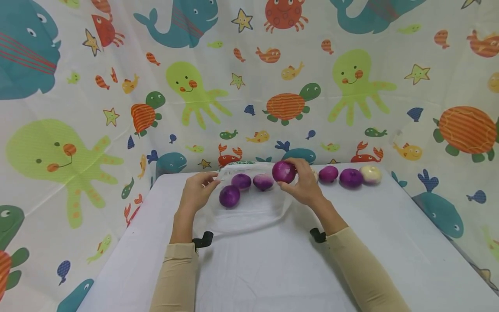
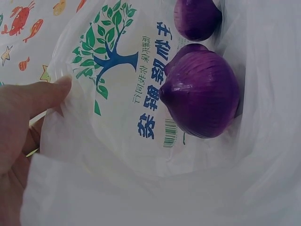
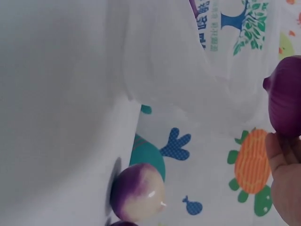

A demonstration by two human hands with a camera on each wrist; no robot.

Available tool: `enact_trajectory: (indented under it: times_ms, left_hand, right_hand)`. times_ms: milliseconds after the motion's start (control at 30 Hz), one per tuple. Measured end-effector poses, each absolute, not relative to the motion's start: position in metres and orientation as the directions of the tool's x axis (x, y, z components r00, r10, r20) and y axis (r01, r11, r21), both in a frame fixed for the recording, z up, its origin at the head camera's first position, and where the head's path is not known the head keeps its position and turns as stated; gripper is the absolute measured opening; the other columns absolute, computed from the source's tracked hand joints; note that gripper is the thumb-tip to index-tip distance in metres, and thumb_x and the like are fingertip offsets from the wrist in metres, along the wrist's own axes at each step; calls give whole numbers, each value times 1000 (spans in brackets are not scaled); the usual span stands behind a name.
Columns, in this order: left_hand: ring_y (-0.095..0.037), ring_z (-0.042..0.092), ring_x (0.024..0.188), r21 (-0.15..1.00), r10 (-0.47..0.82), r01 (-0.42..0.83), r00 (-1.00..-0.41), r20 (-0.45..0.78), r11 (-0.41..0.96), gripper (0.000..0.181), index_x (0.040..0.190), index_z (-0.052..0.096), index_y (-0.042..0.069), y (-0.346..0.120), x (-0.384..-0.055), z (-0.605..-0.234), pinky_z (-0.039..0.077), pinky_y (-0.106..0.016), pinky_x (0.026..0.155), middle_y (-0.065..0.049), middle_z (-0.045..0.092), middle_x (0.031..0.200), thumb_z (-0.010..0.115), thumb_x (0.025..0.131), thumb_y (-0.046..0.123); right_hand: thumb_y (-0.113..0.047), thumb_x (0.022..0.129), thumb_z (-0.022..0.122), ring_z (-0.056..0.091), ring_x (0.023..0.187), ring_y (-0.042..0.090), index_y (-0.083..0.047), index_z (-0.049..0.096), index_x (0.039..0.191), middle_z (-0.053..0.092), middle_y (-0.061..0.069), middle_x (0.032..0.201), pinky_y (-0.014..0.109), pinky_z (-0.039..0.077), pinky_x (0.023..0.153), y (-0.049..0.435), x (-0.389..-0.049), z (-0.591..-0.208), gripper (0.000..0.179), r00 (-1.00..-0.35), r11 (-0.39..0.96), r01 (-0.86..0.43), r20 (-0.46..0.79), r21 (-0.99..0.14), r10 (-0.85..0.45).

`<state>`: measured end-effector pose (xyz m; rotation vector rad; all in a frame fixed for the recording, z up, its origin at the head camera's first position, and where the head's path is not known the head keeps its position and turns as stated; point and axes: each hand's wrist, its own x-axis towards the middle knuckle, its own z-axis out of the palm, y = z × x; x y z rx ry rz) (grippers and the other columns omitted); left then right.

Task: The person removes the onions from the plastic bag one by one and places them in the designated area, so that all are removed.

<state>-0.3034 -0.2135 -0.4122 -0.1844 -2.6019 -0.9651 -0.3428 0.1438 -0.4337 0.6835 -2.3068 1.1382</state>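
Observation:
A thin white plastic bag (image 1: 249, 216), printed with a green-leaved tree and blue lettering, lies with its mouth spread on the table. My left hand (image 1: 196, 190) pinches the bag's rim at its left side between thumb and fingers. Inside the bag sit a purple onion (image 1: 229, 196), a second onion (image 1: 241, 182) behind it and a third onion (image 1: 263, 182) to their right. My right hand (image 1: 306, 184) grips another purple onion (image 1: 283, 172) above the bag's right rim. In the right wrist view that held onion (image 3: 286, 96) is partly cut off by the frame edge.
Right of the bag, along the table's back edge, stand a small purple onion (image 1: 328, 174), a larger purple one (image 1: 351, 178) and a pale onion (image 1: 371, 174). A patterned sea-animal curtain (image 1: 241, 108) hangs behind the white table (image 1: 253, 277). Each wrist wears a black camera mount.

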Motion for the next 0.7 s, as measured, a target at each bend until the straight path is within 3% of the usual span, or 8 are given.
enact_trajectory:
  times_ms: [433,700]
  left_hand:
    - [-24,62,95,614,-6,236,-931,364,753,34,133,71,17,-213,-302,-411,58,-36,79,-5,71,103,71,101,28]
    - [-24,62,96,614,-8,237,-929,369,753,33,132,72,16,-212,-301,-410,58,-36,79,-5,71,103,71,101,28]
  right_hand:
    - [-16,82,84,52,127,35,-6,47,145,54,17,140,59,54,99,170,-346,-426,73,-823,528,-532,552,-663,-137]
    - [-22,84,84,47,134,41,-17,53,147,48,20,148,66,52,100,186,-349,-423,71,-847,619,-484,509,-619,-153]
